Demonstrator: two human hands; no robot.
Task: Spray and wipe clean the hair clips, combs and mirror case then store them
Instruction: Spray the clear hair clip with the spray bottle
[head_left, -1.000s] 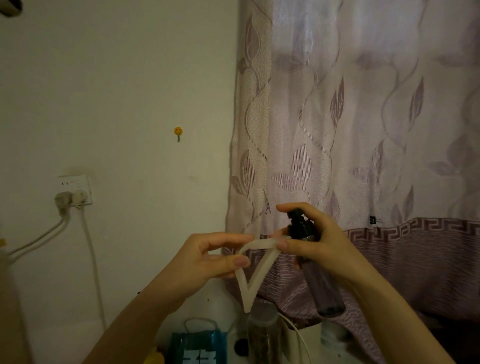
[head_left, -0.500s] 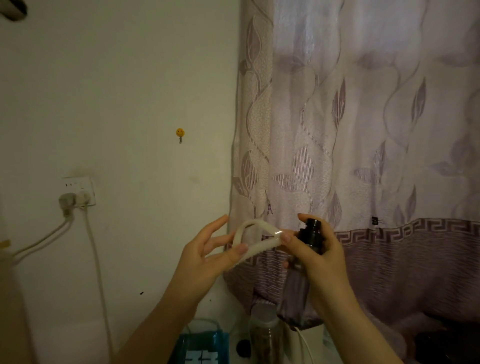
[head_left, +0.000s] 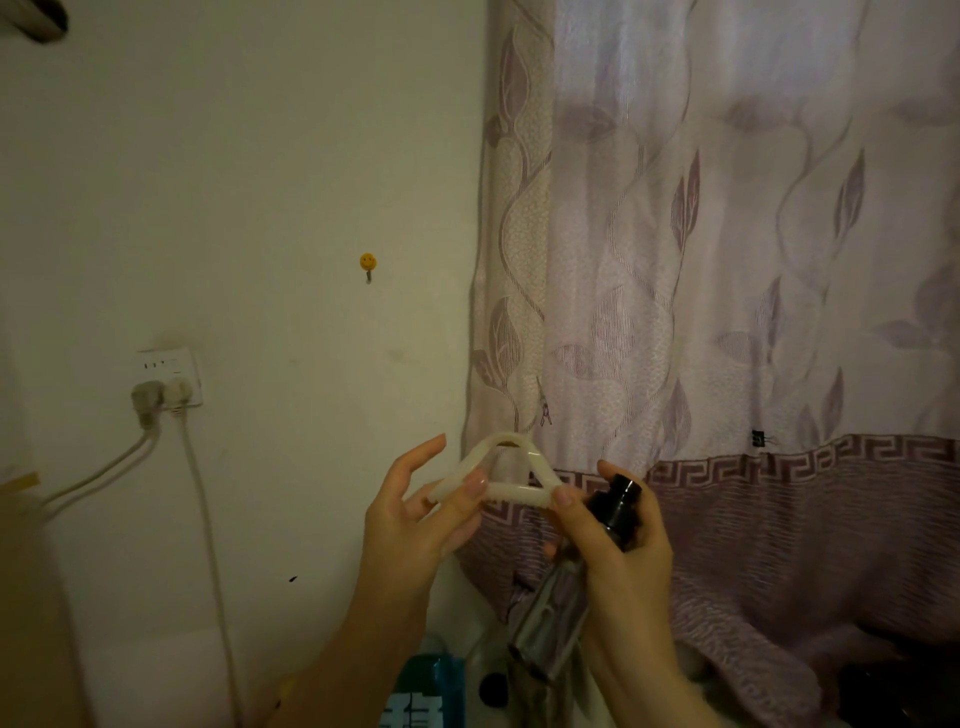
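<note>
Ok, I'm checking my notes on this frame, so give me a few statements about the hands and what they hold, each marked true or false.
1. The left hand holds the white hair clip. True.
2. The right hand holds a dark spray bottle. True.
3. The right hand touches nothing but the bottle. False: its thumb also touches the clip's right end.
4. The clip lies on a table. False: it is held up in front of the curtain.
5. Two plugs sit in the wall socket. True.

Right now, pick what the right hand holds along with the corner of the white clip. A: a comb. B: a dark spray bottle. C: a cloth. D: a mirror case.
B: the right hand grips the dark spray bottle while its fingertips pinch the white triangular hair clip.
</note>
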